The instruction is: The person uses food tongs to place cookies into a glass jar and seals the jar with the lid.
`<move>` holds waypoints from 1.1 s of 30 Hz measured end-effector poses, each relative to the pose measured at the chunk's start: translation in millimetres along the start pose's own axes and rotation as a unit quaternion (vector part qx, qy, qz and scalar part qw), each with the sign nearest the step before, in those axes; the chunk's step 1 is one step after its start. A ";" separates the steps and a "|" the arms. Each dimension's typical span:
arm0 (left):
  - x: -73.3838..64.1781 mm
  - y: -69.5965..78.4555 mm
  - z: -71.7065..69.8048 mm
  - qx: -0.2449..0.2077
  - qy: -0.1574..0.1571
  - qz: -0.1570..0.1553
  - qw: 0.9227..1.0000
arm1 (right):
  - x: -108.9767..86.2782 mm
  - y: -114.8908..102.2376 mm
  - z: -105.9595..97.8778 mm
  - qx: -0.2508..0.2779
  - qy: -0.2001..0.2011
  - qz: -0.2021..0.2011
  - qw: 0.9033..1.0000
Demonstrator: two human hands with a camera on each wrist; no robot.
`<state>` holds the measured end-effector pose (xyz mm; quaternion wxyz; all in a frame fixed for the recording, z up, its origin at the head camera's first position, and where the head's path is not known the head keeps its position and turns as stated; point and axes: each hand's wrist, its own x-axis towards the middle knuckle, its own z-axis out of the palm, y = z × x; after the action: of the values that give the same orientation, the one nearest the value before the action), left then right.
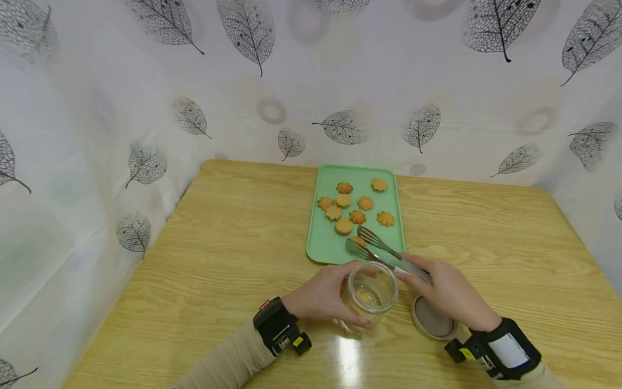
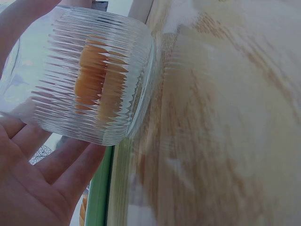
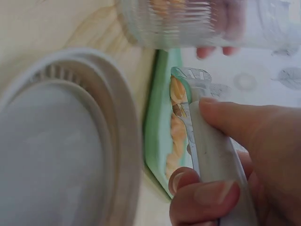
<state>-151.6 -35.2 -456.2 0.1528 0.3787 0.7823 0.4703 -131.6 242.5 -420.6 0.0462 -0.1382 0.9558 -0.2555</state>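
My left hand [image 1: 324,296] grips a clear ribbed glass jar [image 1: 373,309] around its side, its open mouth facing up. Inside it, cookies [image 2: 91,77] show through the ribbed wall in the left wrist view. My right hand [image 1: 452,294] holds metal serving tongs [image 1: 414,270] by the handle, thumb along one side. Their slotted tips are parted and reach over the near part of a green tray [image 1: 323,251]. One cookie [image 1: 358,241] lies at the tips, partly hidden; whether they touch it I cannot tell.
Several more flower-shaped and round cookies [image 1: 357,216] lie spread on the tray. A round lid [image 1: 434,320] rests on the wooden table [image 1: 233,232] below my right hand, to the jar's right. A leaf-patterned curtain [image 1: 243,119] stands behind the table.
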 end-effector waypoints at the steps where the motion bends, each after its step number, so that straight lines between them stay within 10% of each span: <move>1: 0.0 -0.1 0.1 0.000 0.000 0.001 1.000 | -2.4 0.2 -2.9 0.002 -0.001 0.010 1.000; 13: 0.1 1.1 -1.0 -0.008 -0.005 -0.007 1.000 | -47.1 -1.0 -57.6 0.047 0.014 0.057 0.997; 33: 0.5 0.8 -1.3 -0.019 -0.009 -0.017 1.000 | -86.2 -1.3 -60.0 0.024 0.007 -0.083 0.996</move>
<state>-152.4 -35.4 -454.8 0.1752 0.3662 0.7783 0.4790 -58.2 294.8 -366.6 0.0209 -0.2144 0.9349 -0.2822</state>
